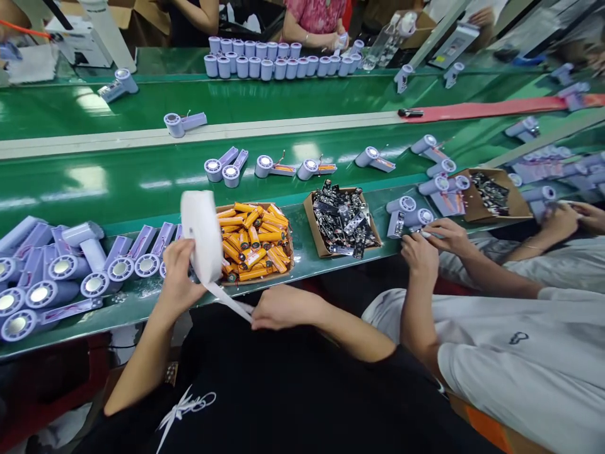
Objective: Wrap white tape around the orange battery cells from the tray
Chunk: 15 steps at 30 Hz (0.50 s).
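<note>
My left hand (182,277) grips a large roll of white tape (202,236) at its left side, holding it upright above the bench edge. A loose strip of tape (230,301) runs down from the roll to my right hand (286,308), whose fingers are pinched on its end. Just behind the roll stands a cardboard box of orange battery cells (255,243), partly covered by the roll. Left of my left hand, several lavender fan housings (120,268) with round heads and open handles lie along the bench.
A box of black circuit boards (343,221) stands to the right. Beyond runs a green conveyor (155,180) carrying several housings. A co-worker's hands (430,243) work at the right. Rows of lavender cylinders (278,68) line the far side, near another person's hand (333,41).
</note>
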{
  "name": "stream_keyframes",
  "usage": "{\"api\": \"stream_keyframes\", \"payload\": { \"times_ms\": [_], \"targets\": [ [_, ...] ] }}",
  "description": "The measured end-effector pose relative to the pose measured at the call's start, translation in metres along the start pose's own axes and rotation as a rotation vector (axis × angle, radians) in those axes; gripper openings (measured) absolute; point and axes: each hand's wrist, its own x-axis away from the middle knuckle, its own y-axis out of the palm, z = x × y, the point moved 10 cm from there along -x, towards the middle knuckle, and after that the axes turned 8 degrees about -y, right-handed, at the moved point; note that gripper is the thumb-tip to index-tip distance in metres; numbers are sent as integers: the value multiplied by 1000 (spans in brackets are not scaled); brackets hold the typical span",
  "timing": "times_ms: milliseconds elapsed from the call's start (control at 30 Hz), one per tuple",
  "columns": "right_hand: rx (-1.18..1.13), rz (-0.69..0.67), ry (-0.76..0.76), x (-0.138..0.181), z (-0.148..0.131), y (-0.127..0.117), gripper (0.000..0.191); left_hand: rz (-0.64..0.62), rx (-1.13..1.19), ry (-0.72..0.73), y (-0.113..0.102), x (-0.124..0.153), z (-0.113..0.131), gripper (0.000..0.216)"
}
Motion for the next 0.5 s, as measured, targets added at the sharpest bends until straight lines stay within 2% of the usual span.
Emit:
{"api": "stream_keyframes", "payload": {
  "times_ms": [33, 67, 167, 200, 267, 367, 500],
  "targets": [
    [68, 22, 46, 7, 11, -12, 15, 29, -4, -45, -6, -1, -5, 101],
    [138, 113, 92, 16, 22, -33, 13, 32, -7, -73, -9, -2, -7, 104],
    [392, 463, 204, 50, 52, -108, 37, -19, -35, -37, -9, -3, 2, 106],
    [468, 522, 236, 58, 61, -125, 38, -25, -56, 4, -8, -3, 8, 105],
    [510, 538, 232, 64, 77, -141, 32, -11, -114, 86, -7, -3, 21, 100],
    [278, 653, 87, 63, 85, -151, 22, 13, -196, 166, -5, -3, 34, 92],
    [-313, 1021, -23, 75, 80, -168, 45, 0, -286, 212, -6, -4, 43, 91]
  ]
}}
